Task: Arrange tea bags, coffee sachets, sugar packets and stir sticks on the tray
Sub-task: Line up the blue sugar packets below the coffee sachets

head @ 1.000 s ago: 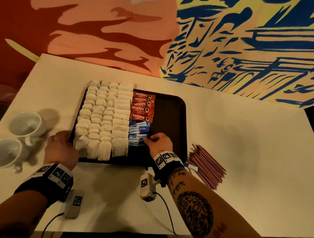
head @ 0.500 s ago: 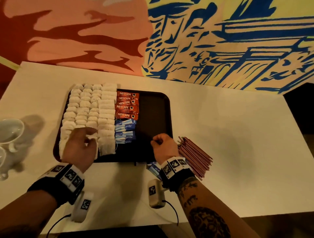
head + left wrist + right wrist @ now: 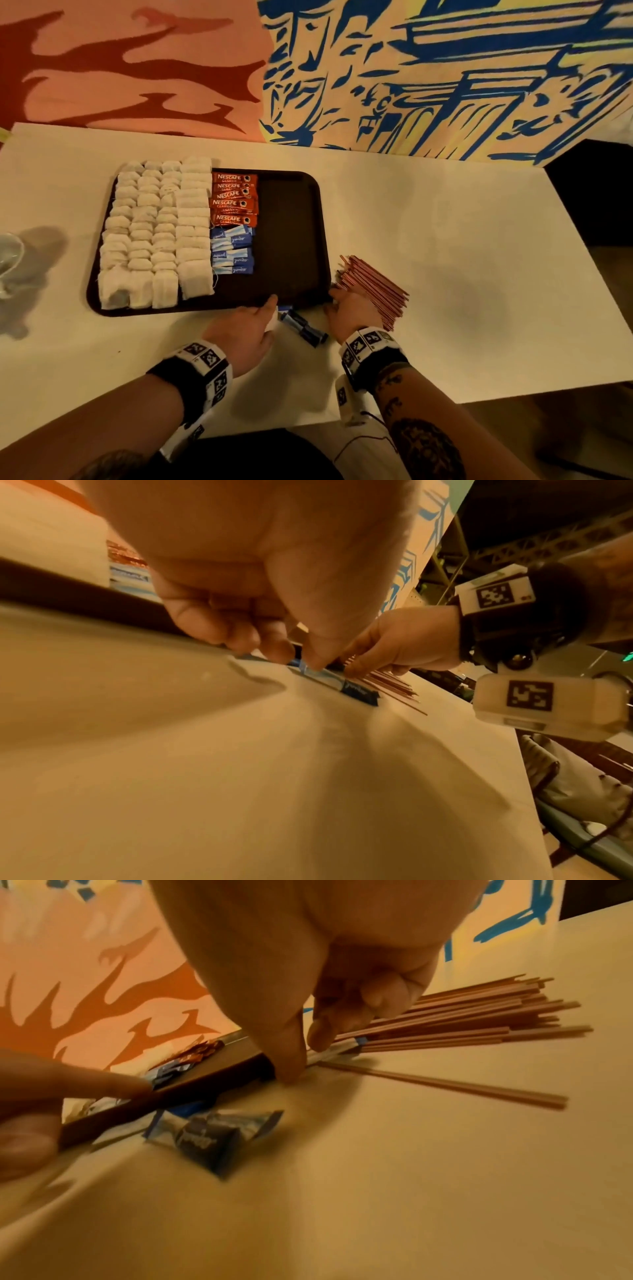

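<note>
While the left hand [image 3: 251, 325] pinches loose sugar packets [image 3: 303, 325] at lower centre, the right hand [image 3: 354, 308], seemingly pinching, sits on the stir sticks [image 3: 375, 286] running diagonally lower right

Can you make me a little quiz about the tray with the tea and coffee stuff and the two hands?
1. True or false: the stir sticks already lie on the tray.
2. Which hand is at the stir sticks? A) left hand B) right hand
3. Fill in: the loose blue sugar packets lie on the table, just off the tray's ____ edge.

Key
1. False: they lie on the table, to the right of the tray.
2. B.
3. Near (the side by the person), between the two hands.
</note>
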Motion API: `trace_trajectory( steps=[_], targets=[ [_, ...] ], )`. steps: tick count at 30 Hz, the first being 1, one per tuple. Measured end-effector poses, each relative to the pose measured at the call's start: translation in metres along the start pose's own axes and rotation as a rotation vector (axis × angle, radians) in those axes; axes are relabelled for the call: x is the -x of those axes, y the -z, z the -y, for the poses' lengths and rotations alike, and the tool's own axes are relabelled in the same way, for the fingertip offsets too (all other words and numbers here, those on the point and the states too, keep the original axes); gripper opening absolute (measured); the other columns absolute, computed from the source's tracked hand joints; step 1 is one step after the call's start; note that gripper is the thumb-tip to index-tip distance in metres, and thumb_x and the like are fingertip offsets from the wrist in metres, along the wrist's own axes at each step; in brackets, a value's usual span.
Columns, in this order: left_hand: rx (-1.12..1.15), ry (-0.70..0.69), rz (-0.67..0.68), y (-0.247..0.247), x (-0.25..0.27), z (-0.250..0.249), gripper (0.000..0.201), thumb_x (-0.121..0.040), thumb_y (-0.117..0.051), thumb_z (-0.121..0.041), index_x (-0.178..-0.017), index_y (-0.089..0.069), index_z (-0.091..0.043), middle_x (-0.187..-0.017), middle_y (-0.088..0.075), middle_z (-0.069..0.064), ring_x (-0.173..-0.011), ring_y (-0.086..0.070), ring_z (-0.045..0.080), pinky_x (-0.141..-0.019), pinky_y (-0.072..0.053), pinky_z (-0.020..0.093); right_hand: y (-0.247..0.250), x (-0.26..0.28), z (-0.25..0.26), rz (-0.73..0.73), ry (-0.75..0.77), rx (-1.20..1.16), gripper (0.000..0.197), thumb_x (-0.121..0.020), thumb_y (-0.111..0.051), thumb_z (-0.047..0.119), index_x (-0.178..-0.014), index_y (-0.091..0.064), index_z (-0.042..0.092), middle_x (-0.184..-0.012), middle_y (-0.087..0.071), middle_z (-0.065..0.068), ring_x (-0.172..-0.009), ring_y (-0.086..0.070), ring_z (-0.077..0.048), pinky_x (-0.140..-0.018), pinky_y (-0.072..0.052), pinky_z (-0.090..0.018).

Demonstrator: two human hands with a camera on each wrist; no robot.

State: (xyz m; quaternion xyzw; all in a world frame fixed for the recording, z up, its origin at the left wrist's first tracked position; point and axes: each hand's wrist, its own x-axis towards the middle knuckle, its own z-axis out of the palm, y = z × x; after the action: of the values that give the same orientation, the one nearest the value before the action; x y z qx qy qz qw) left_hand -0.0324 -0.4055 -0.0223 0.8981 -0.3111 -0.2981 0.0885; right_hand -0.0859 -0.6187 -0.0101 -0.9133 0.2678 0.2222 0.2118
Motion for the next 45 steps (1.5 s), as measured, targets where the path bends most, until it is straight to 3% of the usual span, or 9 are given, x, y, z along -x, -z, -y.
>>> trace_trajectory(
  steps=[7,15,21,25,29,34,37,41,45],
  targets=[
    [-0.045,-0.002,-0.102,-0.015,0.004,-0.005,0.067,-0.102,-0.036,-0.041,-0.158,-0.002,-0.028,-0.143,-0.046,-0.003,-0.126,-0.047,0.018,-0.104,-0.042,0.034,-0.012,0.009,0.003,0.006,0.089,0.063,0.030,-0.100,-0.054,0.033,-0.128,-0.063,0.037,-0.116,-0.049,0.002,-0.115,-0.050,-0.022,-0.091,-0.050,-0.035],
    [-0.096,-0.071,-0.297,-0.035,0.018,0.017,0.051,-0.080,-0.069,-0.026,-0.131,-0.059,-0.023,-0.127,-0.056,-0.003,-0.108,-0.047,0.019,-0.088,-0.053,0.038,-0.027,0.028,0.014,0.118,0.290,0.159,0.031,-0.101,-0.049,0.040,-0.129,-0.062,0.039,-0.122,-0.050,0.002,-0.119,-0.044,-0.021,-0.099,-0.043,-0.037],
    [-0.143,-0.023,-0.248,-0.031,0.018,0.007,0.065,-0.092,-0.050,-0.034,-0.153,-0.032,-0.020,-0.140,-0.044,-0.005,-0.124,-0.041,0.021,-0.104,-0.038,0.040,-0.026,0.024,0.023,0.027,0.272,0.158,0.034,-0.099,-0.045,0.040,-0.126,-0.056,0.023,-0.123,-0.059,-0.003,-0.117,-0.052,-0.026,-0.096,-0.047,-0.039],
    [-0.135,-0.043,-0.240,-0.031,0.024,0.006,0.052,-0.088,-0.045,-0.039,-0.137,-0.053,-0.024,-0.124,-0.056,-0.007,-0.110,-0.050,0.018,-0.090,-0.048,0.040,-0.029,0.019,0.027,0.091,0.282,0.253,0.052,-0.099,-0.041,0.036,-0.148,-0.038,0.022,-0.143,-0.051,-0.005,-0.128,-0.047,-0.029,-0.106,-0.041,-0.041],
    [-0.134,-0.147,-0.223,-0.039,0.026,0.009,0.052,-0.080,-0.045,-0.048,-0.128,-0.056,-0.030,-0.127,-0.053,-0.008,-0.111,-0.042,0.013,-0.085,-0.052,0.038,-0.031,0.014,0.034,0.135,0.325,0.321,0.055,-0.100,-0.036,0.039,-0.153,-0.029,0.028,-0.149,-0.046,-0.004,-0.131,-0.045,-0.029,-0.108,-0.036,-0.045],
    [-0.167,-0.234,-0.151,-0.038,0.022,0.005,0.043,-0.077,-0.061,-0.052,-0.117,-0.059,-0.038,-0.119,-0.056,-0.012,-0.106,-0.051,0.016,-0.081,-0.052,0.037,-0.026,0.016,0.034,0.169,0.411,0.365,0.051,-0.099,-0.039,0.037,-0.149,-0.037,0.031,-0.144,-0.052,-0.002,-0.127,-0.049,-0.028,-0.106,-0.037,-0.043],
    [-0.120,-0.197,-0.104,-0.035,0.019,0.001,0.035,-0.093,-0.053,-0.039,-0.128,-0.055,-0.034,-0.133,-0.048,-0.010,-0.124,-0.043,0.021,-0.101,-0.038,0.039,-0.022,0.022,0.030,0.162,0.472,0.325,0.042,-0.099,-0.041,0.034,-0.139,-0.051,0.028,-0.130,-0.059,-0.003,-0.117,-0.055,-0.028,-0.098,-0.043,-0.039],
    [-0.097,-0.165,-0.142,-0.037,0.017,0.007,0.031,-0.099,-0.046,-0.038,-0.128,-0.055,-0.033,-0.131,-0.048,-0.009,-0.126,-0.042,0.018,-0.104,-0.035,0.035,-0.019,0.019,0.021,0.059,0.430,0.217,0.033,-0.095,-0.049,0.034,-0.123,-0.062,0.023,-0.118,-0.060,-0.002,-0.109,-0.055,-0.025,-0.092,-0.047,-0.037],
    [-0.100,-0.127,-0.126,-0.033,0.018,0.019,0.030,-0.103,-0.037,-0.042,-0.128,-0.053,-0.036,-0.131,-0.048,-0.010,-0.125,-0.041,0.015,-0.105,-0.033,0.033,-0.022,0.015,0.014,0.134,0.445,0.299,0.027,-0.098,-0.050,0.043,-0.116,-0.066,0.032,-0.118,-0.055,0.004,-0.113,-0.046,-0.022,-0.092,-0.039,-0.037]
  ],
)
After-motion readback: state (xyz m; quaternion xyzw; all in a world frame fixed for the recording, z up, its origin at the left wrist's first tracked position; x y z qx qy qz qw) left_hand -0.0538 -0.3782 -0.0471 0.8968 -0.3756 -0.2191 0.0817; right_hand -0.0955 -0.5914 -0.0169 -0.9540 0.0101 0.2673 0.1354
